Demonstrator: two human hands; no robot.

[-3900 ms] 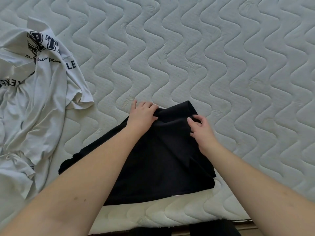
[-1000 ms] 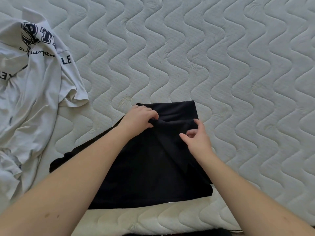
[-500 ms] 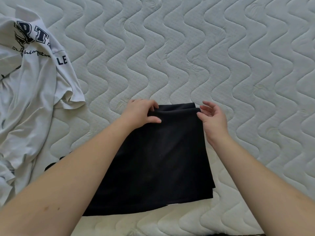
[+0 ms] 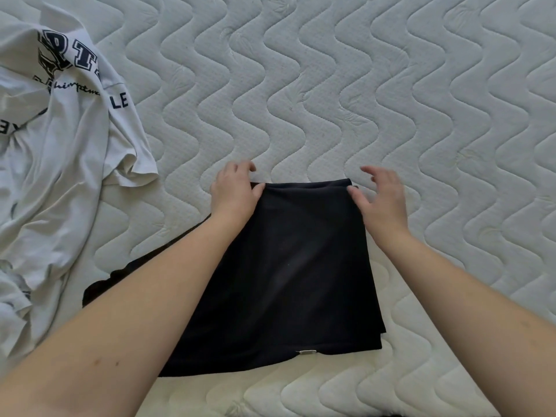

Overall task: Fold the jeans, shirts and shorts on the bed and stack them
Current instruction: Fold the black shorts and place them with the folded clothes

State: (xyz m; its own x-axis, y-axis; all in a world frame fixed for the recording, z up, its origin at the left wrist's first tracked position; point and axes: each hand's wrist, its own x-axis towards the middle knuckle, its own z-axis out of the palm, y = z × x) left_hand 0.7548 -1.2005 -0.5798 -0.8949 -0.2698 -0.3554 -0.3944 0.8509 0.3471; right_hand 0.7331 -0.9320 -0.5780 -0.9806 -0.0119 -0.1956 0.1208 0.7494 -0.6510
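Left grip (image 4: 233, 191) pinching, right grip (image 4: 380, 195) spread.

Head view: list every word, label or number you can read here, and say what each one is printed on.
"RT": large navy block letters on the crumpled white T-shirt, cut off by folds.
"LE": navy block letters lower on the same shirt, the end of a hidden word.
Cursive line between them: too small and creased to read.
"E" at the shirt's left edge: a cut-off fragment.
Small white tag on the black garment: no legible text.

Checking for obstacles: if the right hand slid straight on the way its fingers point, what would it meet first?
Only bare white quilted mattress seems to lie ahead of the right hand; no garment shows in that line.
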